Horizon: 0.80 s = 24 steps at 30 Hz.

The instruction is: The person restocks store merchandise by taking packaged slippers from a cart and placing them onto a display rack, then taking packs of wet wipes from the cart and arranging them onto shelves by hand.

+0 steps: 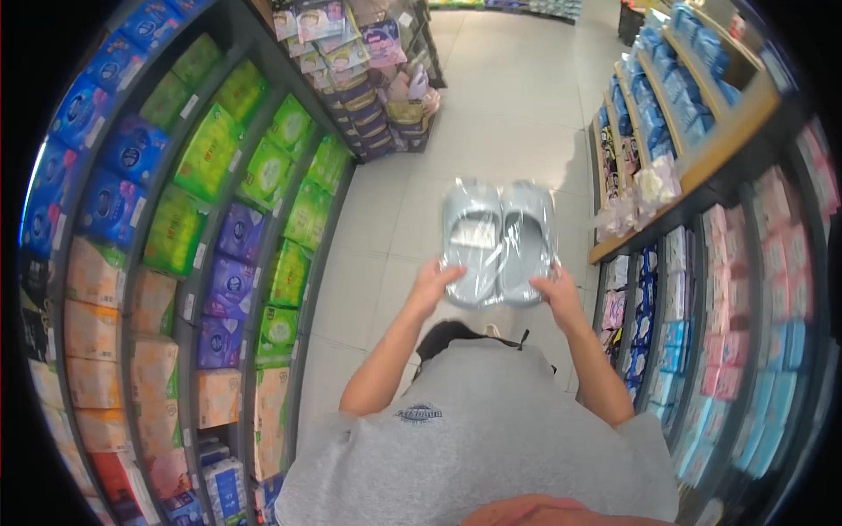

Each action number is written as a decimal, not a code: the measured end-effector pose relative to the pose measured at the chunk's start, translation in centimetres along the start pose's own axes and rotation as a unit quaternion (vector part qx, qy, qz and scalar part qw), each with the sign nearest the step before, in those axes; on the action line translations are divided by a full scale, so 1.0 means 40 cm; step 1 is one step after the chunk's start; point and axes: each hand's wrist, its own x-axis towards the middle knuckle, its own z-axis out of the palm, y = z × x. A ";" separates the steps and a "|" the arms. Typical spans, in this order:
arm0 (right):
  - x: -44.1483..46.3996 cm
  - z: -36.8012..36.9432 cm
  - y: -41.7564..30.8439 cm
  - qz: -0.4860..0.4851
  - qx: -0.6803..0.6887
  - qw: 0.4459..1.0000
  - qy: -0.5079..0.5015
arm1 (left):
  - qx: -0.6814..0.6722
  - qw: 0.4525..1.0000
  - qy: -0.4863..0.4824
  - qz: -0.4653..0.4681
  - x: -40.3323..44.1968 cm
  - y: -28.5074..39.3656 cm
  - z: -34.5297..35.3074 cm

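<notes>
Slippers (500,244) — between both hands (559,291) (430,287)

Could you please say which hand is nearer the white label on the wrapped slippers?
Left. The left hand holds the slippers at their left edge, below the white label; the right hand is at their right edge.

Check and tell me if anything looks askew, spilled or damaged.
Nothing clearly stands out: the plastic-wrapped slippers sit side by side between right hand and left hand, and the green tissue packs line up in rows.
</notes>
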 end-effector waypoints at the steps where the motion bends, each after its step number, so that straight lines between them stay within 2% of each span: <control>1: 0.074 0.000 -0.048 0.013 -0.007 1.000 -0.002 | -0.026 1.000 0.008 0.002 0.059 0.049 0.004; 4: 0.328 0.007 -0.161 -0.046 -0.024 0.998 -0.044 | -0.069 0.997 0.012 0.040 0.250 0.122 -0.009; 6: 0.493 0.006 -0.187 -0.085 -0.054 0.993 -0.068 | -0.106 0.993 0.045 0.021 0.372 0.144 -0.022; 7: 0.562 0.004 -0.206 -0.048 -0.047 0.994 -0.083 | -0.115 0.992 0.050 0.007 0.440 0.142 -0.032; 12: 0.935 -0.042 -0.270 -0.011 -0.009 0.997 -0.076 | -0.110 0.993 0.041 -0.016 0.835 0.168 -0.071; 14: 1.055 -0.071 -0.327 0.019 -0.085 0.996 -0.030 | -0.090 0.995 0.042 -0.020 0.995 0.194 -0.067; 16: 1.190 -0.121 -0.389 0.021 -0.094 0.995 -0.021 | -0.092 0.995 0.016 -0.019 1.159 0.285 -0.030; 18: 1.314 -0.149 -0.460 -0.052 -0.038 0.998 -0.009 | -0.076 0.996 0.005 -0.036 1.292 0.402 0.005; 20: 1.403 -0.167 -0.549 -0.051 -0.014 0.998 0.020 | -0.051 0.997 -0.021 0.059 1.433 0.496 0.058; 24: 1.658 -0.261 -0.608 -0.057 0.025 0.997 0.034 | -0.001 0.997 -0.014 0.070 1.683 0.577 0.117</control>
